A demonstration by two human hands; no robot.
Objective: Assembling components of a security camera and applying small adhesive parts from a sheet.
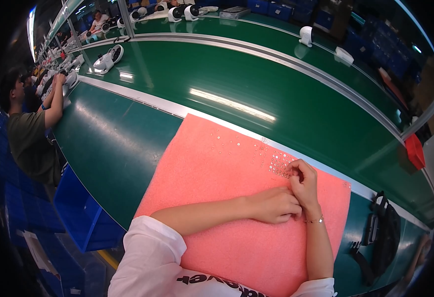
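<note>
A pink foam sheet point(217, 252) lies on the workbench under both my forearms. Small round metal pieces, like washers or screws point(280, 164), stand in close rows near its far edge, and several more are scattered to their left. My right hand point(303, 184) is bent over the right side of these rows, its fingertips drawn together at the pieces; whatever they pinch is too small to make out. Beside the right wrist, my left hand point(275, 205) rests with curled fingers, and its palm side is hidden. A thin bracelet point(314, 220) circles my right wrist.
Beyond the foam runs a green conveyor belt point(177, 64) with a metal edge. White devices point(109, 59) stand along it. A co-worker point(33, 123) handles parts at the left. A blue bin point(81, 213) sits below the bench; a black bag point(385, 232) lies right, a red holder point(415, 151) farther off.
</note>
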